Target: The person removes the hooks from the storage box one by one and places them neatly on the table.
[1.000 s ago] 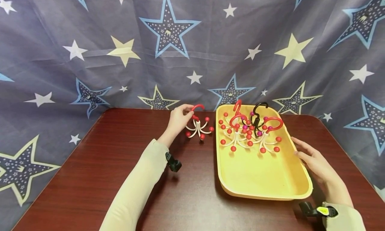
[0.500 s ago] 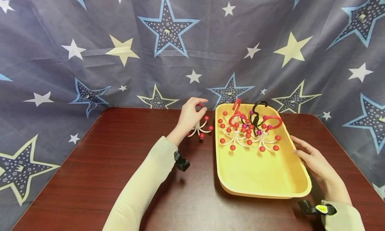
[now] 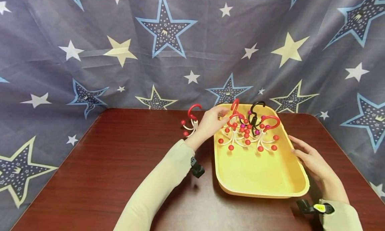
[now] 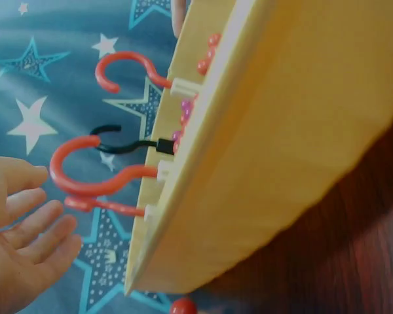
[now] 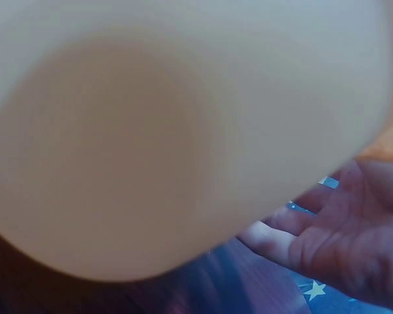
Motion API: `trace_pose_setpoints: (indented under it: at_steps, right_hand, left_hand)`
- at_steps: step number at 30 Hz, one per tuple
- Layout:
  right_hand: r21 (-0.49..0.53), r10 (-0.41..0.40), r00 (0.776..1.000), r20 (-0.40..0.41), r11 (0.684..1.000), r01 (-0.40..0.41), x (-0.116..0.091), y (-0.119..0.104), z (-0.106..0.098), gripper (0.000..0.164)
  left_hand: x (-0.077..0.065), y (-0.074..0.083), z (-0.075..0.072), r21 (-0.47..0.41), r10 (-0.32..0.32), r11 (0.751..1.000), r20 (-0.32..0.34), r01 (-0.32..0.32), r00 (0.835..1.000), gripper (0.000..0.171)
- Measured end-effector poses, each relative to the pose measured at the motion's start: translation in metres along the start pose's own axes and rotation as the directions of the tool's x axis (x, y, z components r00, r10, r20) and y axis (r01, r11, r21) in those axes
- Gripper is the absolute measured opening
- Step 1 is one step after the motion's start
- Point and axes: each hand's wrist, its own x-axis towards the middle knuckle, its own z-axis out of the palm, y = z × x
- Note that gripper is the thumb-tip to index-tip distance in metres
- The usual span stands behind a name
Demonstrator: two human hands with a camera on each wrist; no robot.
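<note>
The red-and-white multi-prong hooks [image 3: 234, 135] crowd the far half of the yellow tray [image 3: 255, 194], seemingly meshed with a black hook [image 3: 254, 119] — lifting one could drag others along. The left hand [image 3: 210, 123] grasps nothing, fingers loosely extended near them; a careless sweep might topple them, or the lone red-handled hook [image 3: 193, 117] left of the tray. The right hand [image 3: 315, 164], grasping nothing, lies relaxed at the tray's right wall — pushing hard could slide it.
</note>
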Motion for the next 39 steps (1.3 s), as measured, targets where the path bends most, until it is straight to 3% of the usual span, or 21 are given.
trace_pose_setpoints:
  at_steps: [7, 18, 29, 39]
  right_hand:
    - [-0.031, 0.03, 0.999, -0.011, 0.999, -0.031, 0.0, -0.002, 0.0, 0.055]
    - [-0.033, 0.037, 0.999, -0.019, 0.999, -0.038, 0.0, -0.001, 0.0, 0.056]
    - [0.002, 0.005, 1.0, 0.006, 1.0, -0.005, 0.0, -0.002, 0.001, 0.055]
    - [0.03, -0.008, 1.0, 0.023, 1.0, 0.007, -0.001, -0.003, 0.001, 0.055]
  left_hand:
    - [0.003, 0.006, 0.016, -0.058, -0.061, 0.996, 0.026, 0.062, 0.998, 0.033]
    - [0.002, 0.007, 0.018, 0.033, -0.043, 0.998, -0.016, 0.044, 0.999, 0.023]
    - [-0.005, 0.026, -0.001, 0.0, 0.026, 1.0, -0.048, -0.026, 0.998, 0.024]
    - [-0.014, 0.035, -0.031, -0.032, 0.101, 0.994, -0.086, -0.104, 0.991, 0.025]
